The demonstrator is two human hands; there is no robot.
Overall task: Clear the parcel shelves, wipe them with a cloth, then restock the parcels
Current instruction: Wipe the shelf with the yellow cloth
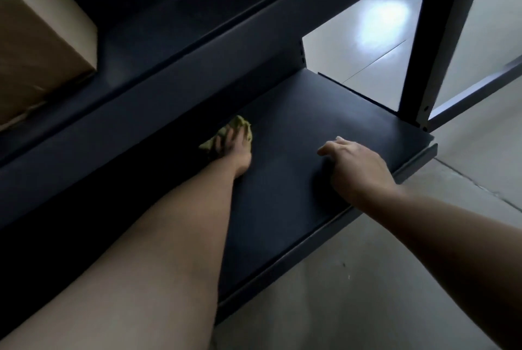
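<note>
Shelving of dark metal filled most of the view, with a pale, shiny floor [367, 293] beyond and below it. The lower shelf [324, 101] ran from the shadow at the left out to a corner at the right, where it met a slanting upright post [440, 38]. It carried no parcels on the part in sight. The upper shelf [169, 38] crossed above it, and a brown cardboard box [42, 47] stood on it at the far left, well apart from both hands.

The right hand [356, 163] lay palm down on the lower shelf near its front edge. Its fingers were loosely bent and their tips touched the surface, and it held nothing.

The left hand [231, 149] reached deeper in, toward the shadowed back of the same shelf. Its fingers were stretched out and spread, pressing down on a crumpled yellow-green cloth [240, 123]. The cloth lay on the shelf under those fingers, showing past the fingertips and at both sides of the hand.
</note>
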